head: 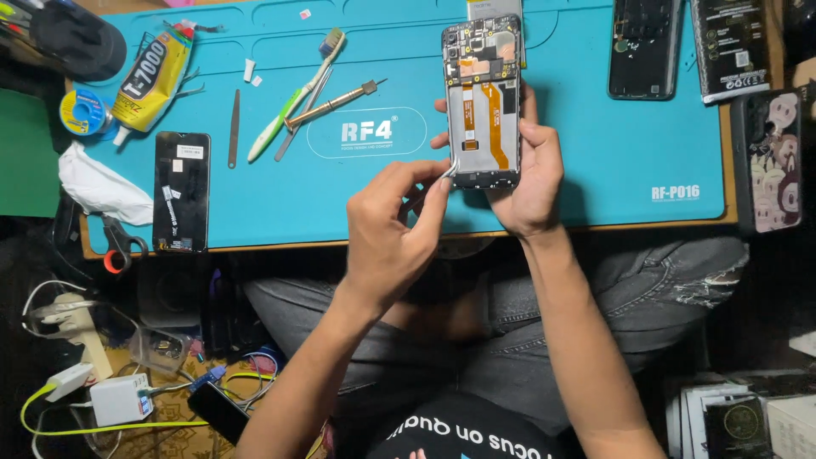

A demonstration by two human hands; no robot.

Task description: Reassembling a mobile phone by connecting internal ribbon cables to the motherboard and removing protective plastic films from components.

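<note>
Teal silicone covers the bench (595, 170), and above its near edge the right hand (531, 174) grips an opened phone (483, 98), back cover off, with its long axis running away from the person and the camera end farthest. The right fingers wrap round its lower half from behind, thumb on the right edge. The left hand (387, 229) comes in from the lower left, fingers pinched together at the phone's bottom left corner, where a thin pale strip (450, 170) shows between the fingertips; whether this is tape, adhesive or a slim tool is hard to make out. The left hand is the nearer to that corner. Farther left, well apart, lie a screwdriver (331, 104), a toothbrush (297, 106), a metal pry tool (234, 127) and a loose dark screen (181, 191). The phone's underside is hidden.
</note>
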